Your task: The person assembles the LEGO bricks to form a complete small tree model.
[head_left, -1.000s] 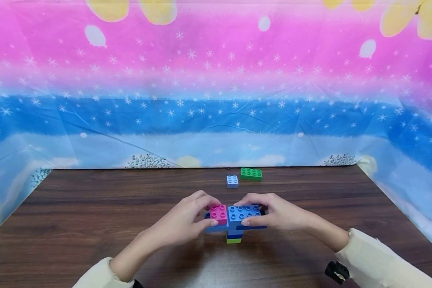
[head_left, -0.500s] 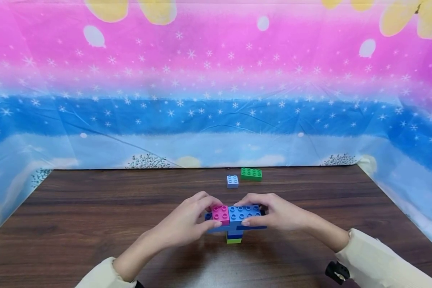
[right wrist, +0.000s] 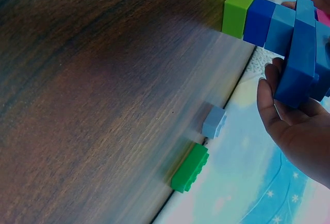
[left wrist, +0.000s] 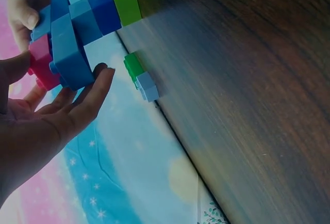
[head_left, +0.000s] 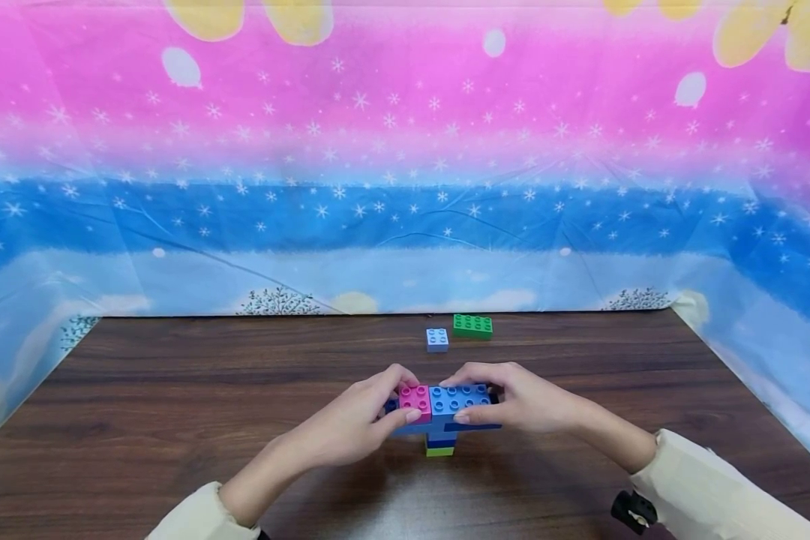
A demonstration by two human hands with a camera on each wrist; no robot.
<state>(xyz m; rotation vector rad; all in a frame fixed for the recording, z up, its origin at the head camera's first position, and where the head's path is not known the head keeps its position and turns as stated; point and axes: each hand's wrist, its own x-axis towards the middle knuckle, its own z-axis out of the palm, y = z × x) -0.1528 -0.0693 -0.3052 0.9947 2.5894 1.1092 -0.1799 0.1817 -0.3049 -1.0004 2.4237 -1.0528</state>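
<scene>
A T-shaped stack of toy building bricks stands upright on the table, with a lime brick (head_left: 440, 451) at its foot and a dark blue brick (right wrist: 258, 21) above that. Across the top lie wider blue bricks (left wrist: 71, 53). My left hand (head_left: 358, 420) pinches the pink brick (head_left: 415, 403) between thumb and fingers at the stack's upper left. Beside it, touching or nearly so, is a long blue brick (head_left: 457, 401) with studs up. My right hand (head_left: 536, 397) grips that blue brick from the right, thumb in front and fingers behind.
Behind the stack, a small light blue brick (head_left: 436, 340) and a longer green brick (head_left: 472, 326) lie near the table's back edge. A printed cloth backdrop (head_left: 405, 225) rises behind the wooden table (head_left: 175, 390) and along its sides.
My left hand has shifted the pink brick slightly right, closing the gap to the long blue brick, and its fingers have bunched higher. My right hand has stayed in place.
</scene>
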